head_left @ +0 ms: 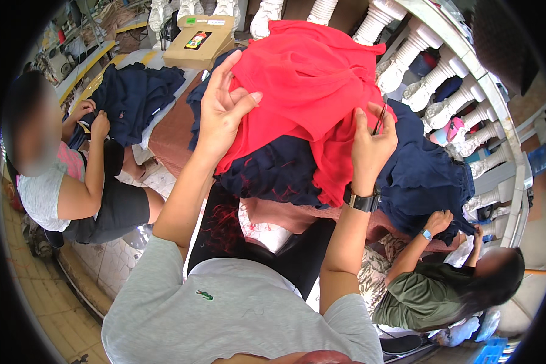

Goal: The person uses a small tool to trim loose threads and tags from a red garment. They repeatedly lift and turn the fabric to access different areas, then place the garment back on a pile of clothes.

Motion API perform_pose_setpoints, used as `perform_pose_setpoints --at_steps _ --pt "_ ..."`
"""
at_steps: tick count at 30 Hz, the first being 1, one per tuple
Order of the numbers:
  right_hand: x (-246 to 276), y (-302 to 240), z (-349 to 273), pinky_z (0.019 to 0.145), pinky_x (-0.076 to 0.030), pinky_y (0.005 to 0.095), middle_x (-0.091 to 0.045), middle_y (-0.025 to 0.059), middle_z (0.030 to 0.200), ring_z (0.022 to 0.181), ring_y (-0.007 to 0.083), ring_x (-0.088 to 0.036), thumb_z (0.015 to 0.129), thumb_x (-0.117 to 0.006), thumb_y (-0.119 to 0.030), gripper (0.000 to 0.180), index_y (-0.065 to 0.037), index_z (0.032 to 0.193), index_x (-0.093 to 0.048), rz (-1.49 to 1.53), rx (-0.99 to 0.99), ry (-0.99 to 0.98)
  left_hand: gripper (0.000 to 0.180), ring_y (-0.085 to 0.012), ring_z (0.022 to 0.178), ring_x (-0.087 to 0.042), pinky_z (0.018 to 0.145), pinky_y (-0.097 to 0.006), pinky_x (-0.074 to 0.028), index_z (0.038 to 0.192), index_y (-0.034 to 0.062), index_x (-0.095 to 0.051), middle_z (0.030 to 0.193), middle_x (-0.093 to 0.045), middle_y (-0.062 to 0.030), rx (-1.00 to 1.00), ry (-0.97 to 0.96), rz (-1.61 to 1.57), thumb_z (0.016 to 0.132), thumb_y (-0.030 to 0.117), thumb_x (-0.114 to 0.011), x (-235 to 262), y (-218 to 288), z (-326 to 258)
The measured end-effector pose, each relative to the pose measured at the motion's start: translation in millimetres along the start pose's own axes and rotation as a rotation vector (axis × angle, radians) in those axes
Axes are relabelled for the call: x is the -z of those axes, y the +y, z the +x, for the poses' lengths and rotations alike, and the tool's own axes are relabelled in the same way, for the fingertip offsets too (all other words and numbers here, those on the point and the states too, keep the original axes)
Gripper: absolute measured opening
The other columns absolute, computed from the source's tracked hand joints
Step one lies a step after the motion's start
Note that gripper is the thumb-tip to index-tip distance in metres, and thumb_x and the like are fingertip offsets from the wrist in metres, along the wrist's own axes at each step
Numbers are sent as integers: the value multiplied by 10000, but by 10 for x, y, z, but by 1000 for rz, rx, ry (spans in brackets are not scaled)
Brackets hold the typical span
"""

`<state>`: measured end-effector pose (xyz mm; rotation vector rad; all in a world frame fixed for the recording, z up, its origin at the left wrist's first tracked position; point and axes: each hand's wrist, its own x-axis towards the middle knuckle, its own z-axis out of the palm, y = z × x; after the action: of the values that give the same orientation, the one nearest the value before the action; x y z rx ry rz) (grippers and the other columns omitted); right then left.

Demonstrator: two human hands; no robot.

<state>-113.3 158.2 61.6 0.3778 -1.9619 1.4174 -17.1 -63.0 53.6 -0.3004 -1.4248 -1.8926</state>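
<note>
A bright red garment [303, 79] lies spread over a pile of dark navy cloth [273, 170] in front of me. At the red garment's left edge is my left hand [221, 112], its index finger and thumb stretched apart and the other fingers partly curled. My right hand [373, 142] is at the garment's right side, closed on slim dark thread snips [380, 117] whose tip points up. Whether its fingertips also touch the red cloth is hard to tell. Loose red threads [224, 218] cling to my dark trousers and the navy cloth.
A person [67, 176] at the left handles navy garments [133, 97]; another [431, 285] at the right handles a navy garment [418, 170]. A cardboard box [199, 45] sits at the back left. White balusters [400, 60] line the far and right sides.
</note>
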Motion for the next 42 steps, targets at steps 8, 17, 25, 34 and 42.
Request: perform_pose_setpoints --at_steps 8,17,25,34,42 --pt "52 -73 -120 538 -370 220 -680 17 856 680 36 -519 873 -766 -128 167 -7 975 -712 11 32 -51 766 -97 1034 -573 926 -251 -480 1540 -13 -297 1583 -295 -157 54 5 -31 851 -90 -625 59 -14 -14" --pt "-87 -575 -417 542 -370 187 -685 37 1057 693 15 -505 838 -794 -67 215 -17 1031 -715 404 47 -480 836 -214 1248 -572 941 -307 -506 1558 19 -216 1578 -283 -170 48 -87 -134 834 -174 -586 -135 61 -406" --pt "-186 -448 -433 572 -376 158 -649 46 1183 829 12 -528 802 -845 -84 527 -51 1266 -597 484 -1 -448 824 -142 999 -654 870 -300 -524 1550 33 -217 1617 -200 -186 -13 -154 -20 847 -184 -587 -164 -52 -467" --pt "-67 -453 -440 522 -297 169 -604 -48 915 668 -21 -426 836 -758 2 234 -17 1049 -663 481 -101 -456 630 -104 928 -616 784 -252 -511 1462 20 -402 1470 -419 -146 -47 -39 24 886 -121 -615 -275 -14 -527" --pt "202 -558 -905 526 -420 264 -587 79 759 613 162 -567 695 -720 100 283 -38 941 -691 435 281 -543 86 -127 814 -498 753 -267 -437 950 0 -647 897 -521 -43 -285 147 596 935 84 -655 -76 55 -113"
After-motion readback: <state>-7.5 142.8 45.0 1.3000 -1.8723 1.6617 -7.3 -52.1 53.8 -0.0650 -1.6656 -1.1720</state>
